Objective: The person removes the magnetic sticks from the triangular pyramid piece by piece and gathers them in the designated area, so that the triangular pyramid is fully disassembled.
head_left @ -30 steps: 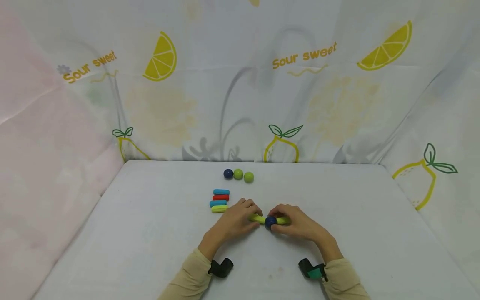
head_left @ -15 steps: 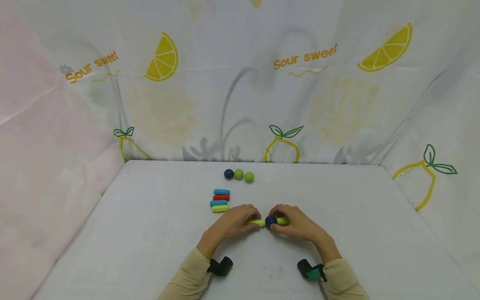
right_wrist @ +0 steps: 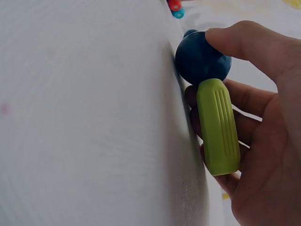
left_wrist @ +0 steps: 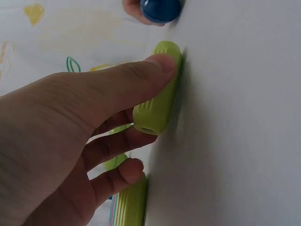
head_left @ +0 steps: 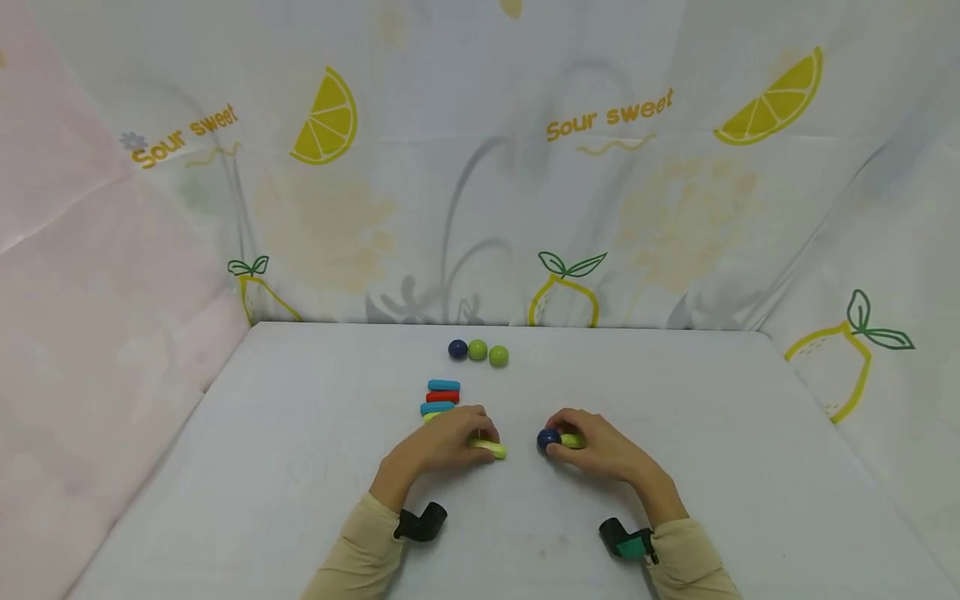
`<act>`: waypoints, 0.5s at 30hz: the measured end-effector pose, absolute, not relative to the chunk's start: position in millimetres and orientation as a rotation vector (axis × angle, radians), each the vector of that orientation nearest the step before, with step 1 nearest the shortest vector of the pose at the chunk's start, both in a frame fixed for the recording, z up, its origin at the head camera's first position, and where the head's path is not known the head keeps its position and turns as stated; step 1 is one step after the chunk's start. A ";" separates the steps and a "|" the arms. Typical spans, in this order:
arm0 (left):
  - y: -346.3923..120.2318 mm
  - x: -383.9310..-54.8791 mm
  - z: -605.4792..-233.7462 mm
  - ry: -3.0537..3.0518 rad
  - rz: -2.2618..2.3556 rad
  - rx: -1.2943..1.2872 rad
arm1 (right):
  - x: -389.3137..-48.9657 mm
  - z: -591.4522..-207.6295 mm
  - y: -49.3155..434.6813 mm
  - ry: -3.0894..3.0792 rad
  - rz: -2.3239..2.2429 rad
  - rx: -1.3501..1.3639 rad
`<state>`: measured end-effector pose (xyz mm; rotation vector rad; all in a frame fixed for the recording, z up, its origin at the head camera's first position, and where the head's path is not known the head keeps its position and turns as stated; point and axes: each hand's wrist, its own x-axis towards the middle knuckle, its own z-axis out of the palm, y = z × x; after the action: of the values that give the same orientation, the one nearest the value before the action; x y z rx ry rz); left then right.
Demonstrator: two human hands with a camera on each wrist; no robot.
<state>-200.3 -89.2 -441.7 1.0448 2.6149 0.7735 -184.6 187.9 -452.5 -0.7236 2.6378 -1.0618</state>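
Note:
Between thumb and fingers, my left hand (head_left: 442, 442) pinches a yellow-green building stick (left_wrist: 159, 101), ribbed along its sides and held just above the white table. In the left wrist view, its thumb presses near the far end. My right hand (head_left: 603, 448) grips a dark blue ball (right_wrist: 201, 58), thumb on top. A second yellow-green building stick (right_wrist: 217, 129) touches the ball end-on and lies along the curled fingers. In the head view a gap separates the left stick from the ball.
Beyond my left hand lies a stack-like row of sticks: two blue (head_left: 444, 385), one red (head_left: 442, 397) and a yellow-green one partly hidden by the hand. Farther back sit a dark blue ball (head_left: 457, 349) and two green balls (head_left: 477, 350). A printed cloth (head_left: 420, 208) hangs behind the table.
The left stick, earlier end-on against or close to the blue ball, is now apart from it. My left hand has moved left with it; my right hand has shifted slightly right with ball and stick.

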 end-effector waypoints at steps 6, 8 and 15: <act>-108.1 -202.2 -437.4 2.639 0.820 0.930 | -185.3 -453.4 189.6 2.632 -1.067 -0.719; -114.3 -203.2 -435.3 2.651 0.845 0.924 | -185.4 -453.2 190.0 2.626 -1.074 -0.720; -133.4 -207.8 -432.3 2.755 0.839 0.895 | -185.2 -452.6 190.8 2.609 -1.096 -0.720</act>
<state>-207.8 -133.4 -432.3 0.8948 2.7553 0.8389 -185.2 190.8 -452.6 -0.7198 2.6088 -1.0957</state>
